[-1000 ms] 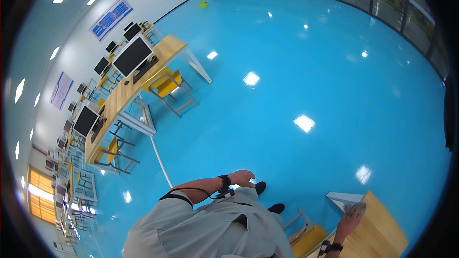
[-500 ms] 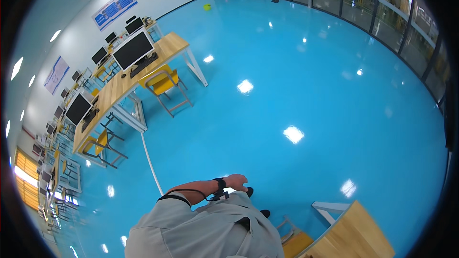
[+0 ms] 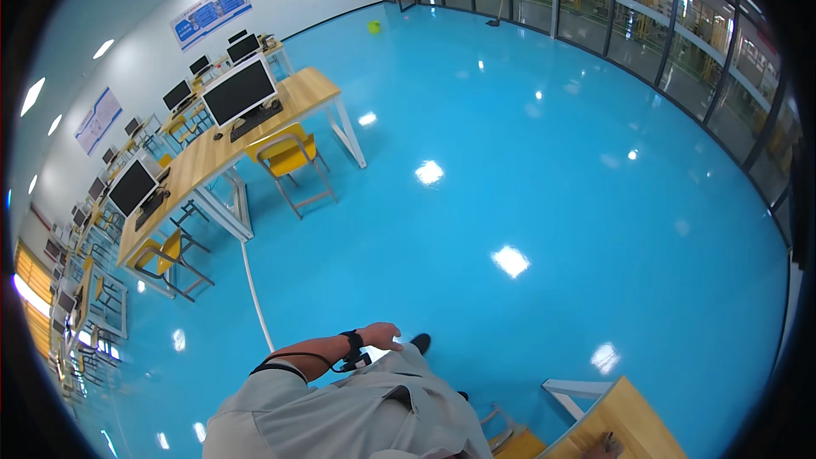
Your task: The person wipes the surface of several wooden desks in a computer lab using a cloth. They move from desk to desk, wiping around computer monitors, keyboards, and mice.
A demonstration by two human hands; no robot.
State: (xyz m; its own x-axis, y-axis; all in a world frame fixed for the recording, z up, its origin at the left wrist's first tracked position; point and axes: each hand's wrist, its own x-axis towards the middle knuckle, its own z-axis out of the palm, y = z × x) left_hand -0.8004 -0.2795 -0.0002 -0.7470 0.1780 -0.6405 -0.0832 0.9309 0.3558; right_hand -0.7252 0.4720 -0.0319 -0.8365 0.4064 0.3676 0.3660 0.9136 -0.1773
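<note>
My left hand (image 3: pixel 380 337) hangs low in front of my body, above the blue floor, with loosely bent fingers and nothing seen in them. A dark band (image 3: pixel 352 345) circles its wrist, and a dark cable runs back along the forearm. At the lower edge, my right hand (image 3: pixel 602 450) is partly in view over a wooden desk (image 3: pixel 627 412). Its fingers are drawn together around something small and dark, too small to make out. The rest of that hand is cut off by the picture's edge.
A yellow chair (image 3: pixel 520 444) stands against the near desk. To the left, a long wooden desk (image 3: pixel 200 157) bears monitors and keyboards, with yellow chairs (image 3: pixel 289 153) along it. A white strip (image 3: pixel 255 293) crosses the floor. Glass walls (image 3: pixel 629 13) line the far right; a green bucket (image 3: pixel 374 26) stands far off.
My right hand has come into view over the near desk. My left hand has shifted left and slightly up in the picture. The view has tilted and turned a little.
</note>
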